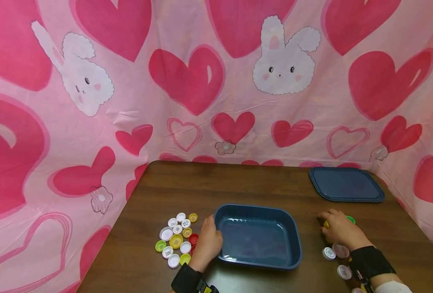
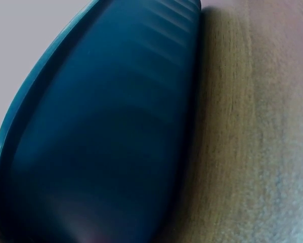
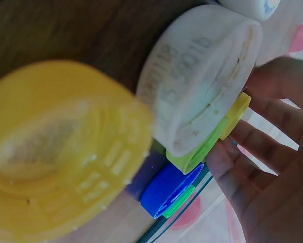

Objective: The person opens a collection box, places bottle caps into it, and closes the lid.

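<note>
"Why does the left hand point(image 1: 207, 241) pinch the blue tub point(image 1: 260, 236) at nine o'clock?"
"Probably to steady it. The right hand point(image 1: 342, 231) is by caps point(image 1: 329, 253), tub's three o'clock; can't tell if it's pinching."

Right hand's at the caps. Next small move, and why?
Probably curl the right hand round the small yellow cap by its fingertips, ready to lift. Its fingers look open in the wrist view, right beside that cap; the left hand grips the blue container by its rim, and no caps show inside.
</note>
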A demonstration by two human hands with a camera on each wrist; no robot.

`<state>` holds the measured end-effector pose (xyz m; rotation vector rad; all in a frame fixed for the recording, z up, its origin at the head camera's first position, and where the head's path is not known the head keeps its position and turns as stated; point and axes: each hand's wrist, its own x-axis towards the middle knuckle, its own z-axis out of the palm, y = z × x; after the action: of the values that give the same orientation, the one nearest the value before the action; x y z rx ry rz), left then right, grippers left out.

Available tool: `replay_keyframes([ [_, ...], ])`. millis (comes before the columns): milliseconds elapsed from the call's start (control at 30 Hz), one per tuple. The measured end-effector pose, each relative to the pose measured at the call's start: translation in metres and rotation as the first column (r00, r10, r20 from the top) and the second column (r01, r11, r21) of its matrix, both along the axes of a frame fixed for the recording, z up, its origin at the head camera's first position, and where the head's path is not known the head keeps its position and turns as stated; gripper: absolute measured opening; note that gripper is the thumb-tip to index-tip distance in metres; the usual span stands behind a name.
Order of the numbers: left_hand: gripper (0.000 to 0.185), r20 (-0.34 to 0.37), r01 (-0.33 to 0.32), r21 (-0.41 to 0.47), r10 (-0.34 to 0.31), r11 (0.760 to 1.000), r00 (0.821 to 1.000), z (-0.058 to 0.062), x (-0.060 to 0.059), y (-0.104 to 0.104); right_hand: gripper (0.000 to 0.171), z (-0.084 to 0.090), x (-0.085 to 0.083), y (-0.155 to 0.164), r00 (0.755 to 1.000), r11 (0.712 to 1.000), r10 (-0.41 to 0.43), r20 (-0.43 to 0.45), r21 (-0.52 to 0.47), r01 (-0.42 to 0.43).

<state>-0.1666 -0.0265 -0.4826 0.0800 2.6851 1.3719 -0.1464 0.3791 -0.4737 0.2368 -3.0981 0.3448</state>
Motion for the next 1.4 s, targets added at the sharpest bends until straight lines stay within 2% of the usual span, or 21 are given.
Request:
replay_keyframes([
  [200,0.052,0.002,0.005,-0.004,-0.005,1.000,1.000,-0.001,0.000,0.000,0.021,0.003,0.000,0.002,0.998,0.998,0.056,-0.039,0.015,-0.056],
  [567,0.052,0.004,0.000,0.000,0.000,1.000,1.000,0.000,-0.001,0.000,0.021,0.023,-0.002,-0.011,0.991,0.995,0.100,-0.092,0.033,-0.098],
  [833,0.051,-0.002,0.000,-0.005,0.000,1.000,1.000,-0.001,0.000,-0.001,0.020,0.042,-0.004,-0.047,0.970,0.985,0.167,-0.174,-0.018,-0.173],
  [967,0.049,-0.026,0.002,-0.017,-0.003,1.000,1.000,-0.002,-0.001,-0.001,0.021,0.052,-0.006,-0.069,0.957,0.976,0.204,-0.206,-0.031,-0.214],
  [1067,0.048,-0.047,0.005,-0.025,-0.006,1.000,0.999,-0.002,-0.002,-0.001,0.023,0.056,-0.007,-0.083,0.939,0.965,0.251,-0.235,-0.022,-0.263],
  [1233,0.048,-0.050,0.007,-0.021,-0.008,1.000,0.999,-0.001,-0.001,-0.001,0.020,0.061,-0.005,-0.103,0.927,0.946,0.313,-0.207,-0.013,-0.323],
  [1400,0.049,-0.037,0.006,-0.011,-0.006,1.000,0.999,0.001,0.000,-0.001,0.016,0.064,-0.003,-0.116,0.933,0.938,0.339,-0.120,-0.028,-0.345],
])
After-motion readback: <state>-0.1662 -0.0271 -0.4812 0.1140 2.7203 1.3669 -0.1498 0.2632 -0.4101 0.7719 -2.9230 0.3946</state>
